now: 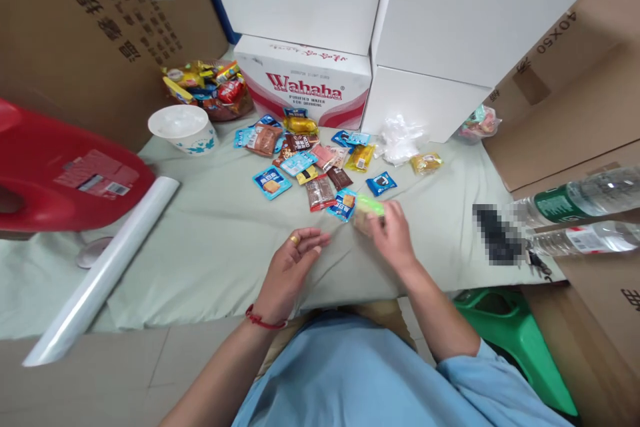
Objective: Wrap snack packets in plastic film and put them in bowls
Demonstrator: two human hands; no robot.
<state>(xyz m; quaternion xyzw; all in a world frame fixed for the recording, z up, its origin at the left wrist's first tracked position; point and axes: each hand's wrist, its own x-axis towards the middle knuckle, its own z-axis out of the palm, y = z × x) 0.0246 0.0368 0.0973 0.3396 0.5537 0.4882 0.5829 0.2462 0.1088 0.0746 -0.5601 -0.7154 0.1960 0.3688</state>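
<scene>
My right hand grips a small snack packet with a bright green end, a little blurred. Just left of it, my left hand hovers over the cloth, fingers loosely curled and apart, holding nothing. Beyond both hands lies a loose pile of wrapped snacks. Nearest are a blue cracker packet, a clear packet with red edges and a dark blue packet. Another blue cracker packet lies at the pile's left. A yellow packet and a brown packet are farther back.
A basket of snacks and a paper tub stand back left, near a red jug and a white roll. Behind is a Wahaha carton. Clear plastic bags lie back right; water bottles lie far right.
</scene>
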